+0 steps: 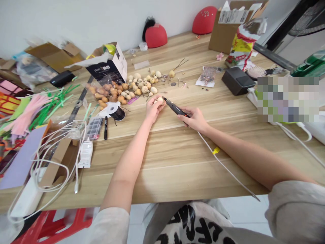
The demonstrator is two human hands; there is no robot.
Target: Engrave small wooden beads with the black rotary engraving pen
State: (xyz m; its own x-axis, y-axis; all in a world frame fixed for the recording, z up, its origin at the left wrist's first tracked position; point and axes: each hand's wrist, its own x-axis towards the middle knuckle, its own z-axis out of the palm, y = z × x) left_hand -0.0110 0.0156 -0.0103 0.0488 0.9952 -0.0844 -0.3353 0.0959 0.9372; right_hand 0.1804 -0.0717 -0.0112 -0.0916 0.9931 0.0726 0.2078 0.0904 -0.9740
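Note:
Between the fingers of my left hand [152, 110] is a small pale gourd [160, 99], partly hidden by the fingertips. My right hand [195, 119] grips a black pen-shaped electric tool [175, 107] with small red lights, perhaps an engraving pen. The tool's tip points at the gourd; whether they touch is too small to tell. From below my right hand a white cable [215, 157] with a yellow tag runs toward the table's front edge. Just beyond my left hand lies a pile of pale gourds [144, 83], with brown gourds [115, 91] beside it.
Left of my hands are a spool of dark cord [116, 112], a black marker [105, 128], a compartment box [93, 128] and coiled white cables [59, 162]. A black box-shaped device [238, 80] stands right. Behind are a printed box [109, 67] and a snack bag [241, 47].

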